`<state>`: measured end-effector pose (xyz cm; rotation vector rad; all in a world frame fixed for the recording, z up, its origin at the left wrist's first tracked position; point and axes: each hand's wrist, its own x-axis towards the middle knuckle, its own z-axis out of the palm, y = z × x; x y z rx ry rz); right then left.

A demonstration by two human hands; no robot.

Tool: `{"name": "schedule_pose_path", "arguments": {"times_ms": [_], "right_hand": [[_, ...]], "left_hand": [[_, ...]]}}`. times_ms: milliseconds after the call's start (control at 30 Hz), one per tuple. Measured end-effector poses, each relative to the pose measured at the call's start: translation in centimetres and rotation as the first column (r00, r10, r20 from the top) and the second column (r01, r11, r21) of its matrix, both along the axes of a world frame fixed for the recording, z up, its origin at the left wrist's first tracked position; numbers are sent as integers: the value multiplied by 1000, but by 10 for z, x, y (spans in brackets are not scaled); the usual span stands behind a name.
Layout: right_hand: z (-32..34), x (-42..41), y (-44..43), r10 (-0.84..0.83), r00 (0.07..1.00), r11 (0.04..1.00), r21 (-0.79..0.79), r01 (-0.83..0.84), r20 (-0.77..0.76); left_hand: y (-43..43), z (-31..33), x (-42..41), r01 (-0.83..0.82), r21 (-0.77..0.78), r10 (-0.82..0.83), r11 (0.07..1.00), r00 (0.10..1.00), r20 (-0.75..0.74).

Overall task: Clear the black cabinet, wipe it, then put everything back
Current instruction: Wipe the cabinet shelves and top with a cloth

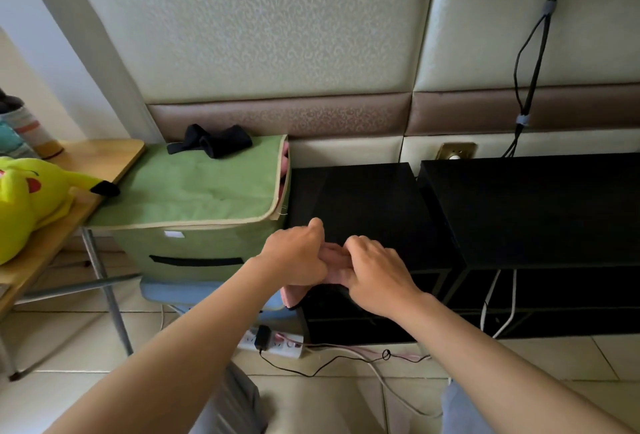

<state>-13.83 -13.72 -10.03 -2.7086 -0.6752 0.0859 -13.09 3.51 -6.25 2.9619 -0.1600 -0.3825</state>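
Observation:
A low black cabinet (363, 198) stands against the padded wall, its top bare. At its front left edge both my hands meet over a pink cloth (332, 262). My left hand (294, 253) is closed on the cloth's left part, and a corner of the cloth hangs below it. My right hand (377, 274) presses and grips the cloth from the right. Most of the cloth is hidden under my fingers.
A second black cabinet (540, 205) adjoins on the right, with cables above and below. A green fabric storage box (194, 191) with a black cloth item (211, 141) stands left. A wooden table (86, 163) holds a yellow plush toy (31, 198). A power strip (273, 342) lies on the floor.

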Motion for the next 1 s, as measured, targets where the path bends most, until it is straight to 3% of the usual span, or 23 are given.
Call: {"name": "schedule_pose_path", "arguments": {"times_ms": [133,200,333,500,667,1000], "right_hand": [[0,7,24,-99,991,993,-50,104,95],[-5,13,30,-136,984,982,-115,148,112],[-20,18,34,-98,995,969,-226,103,36],[-30,24,25,-75,995,962,-269,54,-71],[-35,49,25,-83,994,956,-286,61,-67],[-37,133,39,-81,995,959,-275,63,-51]], "left_hand": [[9,-11,0,20,246,-98,969,946,308],[3,-28,-7,74,260,-176,963,901,397],[-4,-70,-24,65,95,-83,993,977,196],[-1,-80,-20,39,28,-44,999,977,207],[6,-78,7,35,-40,-27,999,980,195],[5,-75,90,-140,-124,151,982,984,89]]}}
